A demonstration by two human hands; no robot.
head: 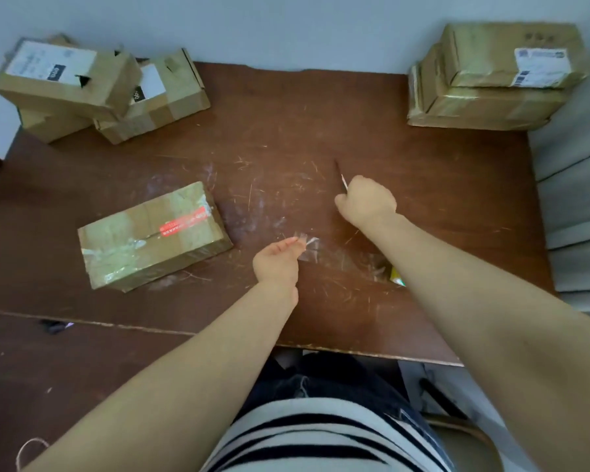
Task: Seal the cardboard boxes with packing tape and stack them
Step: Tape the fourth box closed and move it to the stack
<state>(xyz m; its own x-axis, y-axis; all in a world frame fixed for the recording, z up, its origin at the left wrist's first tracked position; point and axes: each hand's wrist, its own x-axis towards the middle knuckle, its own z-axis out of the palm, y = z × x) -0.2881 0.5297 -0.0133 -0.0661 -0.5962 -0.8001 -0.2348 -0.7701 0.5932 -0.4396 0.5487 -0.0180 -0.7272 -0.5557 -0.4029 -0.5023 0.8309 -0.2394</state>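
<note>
Your left grip (280, 258) pinches the end of a clear tape strip (310, 248) just over the tabletop (286, 124); your right grip (367, 201) is fisted round a thin blade (343, 181). The taped box (154, 236) lies to their left, on the tabletop. Its red sticker (183, 225) and the white labels on the rear boxes (491, 80) are too blurred to read

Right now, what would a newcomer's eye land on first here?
Over the brown table, the left hand pinches a strip of clear tape at the centre, and the right hand just beyond grips a thin blade-like tool. Then the taped box with a red label at left, a loose pile of boxes far left and a neat stack far right.
</note>
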